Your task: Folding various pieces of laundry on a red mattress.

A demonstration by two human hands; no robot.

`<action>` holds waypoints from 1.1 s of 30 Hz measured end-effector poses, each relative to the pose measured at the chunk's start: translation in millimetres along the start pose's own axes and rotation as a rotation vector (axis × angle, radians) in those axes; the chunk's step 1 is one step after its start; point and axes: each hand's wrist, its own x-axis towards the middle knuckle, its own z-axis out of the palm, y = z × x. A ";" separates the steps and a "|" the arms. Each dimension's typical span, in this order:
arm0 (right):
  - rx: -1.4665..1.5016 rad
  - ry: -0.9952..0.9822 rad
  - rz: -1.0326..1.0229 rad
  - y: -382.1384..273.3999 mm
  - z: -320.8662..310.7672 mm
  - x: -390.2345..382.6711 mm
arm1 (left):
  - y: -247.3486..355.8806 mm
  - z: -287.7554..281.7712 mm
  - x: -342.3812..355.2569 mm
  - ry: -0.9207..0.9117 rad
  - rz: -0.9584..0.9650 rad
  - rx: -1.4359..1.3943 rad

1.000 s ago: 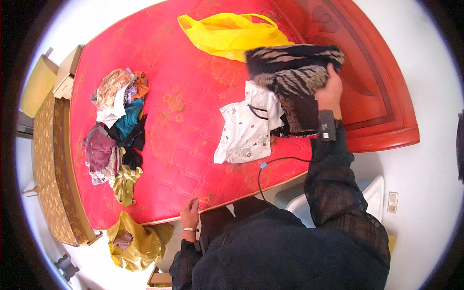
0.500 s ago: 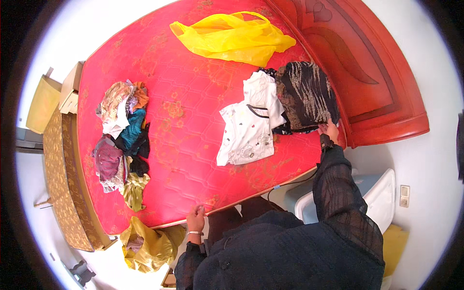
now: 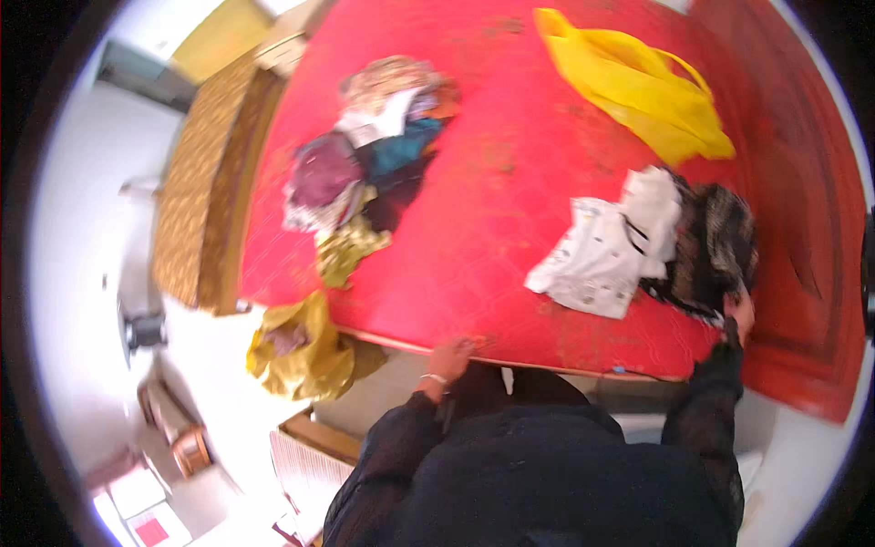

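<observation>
My right hand (image 3: 742, 314) is closed on the near edge of a black-and-brown patterned garment (image 3: 720, 232), close to the headboard. Beside it to the left lie a white printed top with a dark neckline (image 3: 592, 260) and another white garment (image 3: 653, 214), overlapping. My left hand (image 3: 448, 358), with a band at the wrist, is at the front edge of the red mattress (image 3: 483, 228). Its fingers look loosely apart and hold nothing visible, though they are blurred. Folds of the dark garment partly hide the right fingertips.
A yellow plastic bag (image 3: 638, 91) lies at the far right. To the left is a pile of mixed clothes (image 3: 328, 173). An open golden-yellow bag (image 3: 305, 365) stands below the mattress edge. A red wooden headboard (image 3: 802, 228) borders the right; a brown patterned cabinet (image 3: 205, 182) stands left.
The view has swung, so the bed and clothes appear farther right. The dark garment looks more bunched near my right hand. My left hand remains near the mattress edge.
</observation>
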 end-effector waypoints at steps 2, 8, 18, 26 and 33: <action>0.327 -0.139 0.121 108.0 -18.6 -3.6 | 21.2 22.6 17.8 -0.033 0.041 -0.061; 0.134 -0.254 -0.009 174.0 75.0 -38.2 | -19.7 41.8 34.8 -0.016 0.003 -0.199; 0.463 -0.708 0.320 -128.0 173.7 -100.7 | -75.5 -0.8 136.7 0.087 -0.216 -0.291; 0.377 -0.788 0.288 -214.9 211.1 -105.2 | -82.3 -78.0 259.2 0.382 -0.135 -0.186; 0.279 -0.753 0.408 -224.4 213.8 -115.0 | -84.4 -127.3 350.9 0.413 -0.214 -0.140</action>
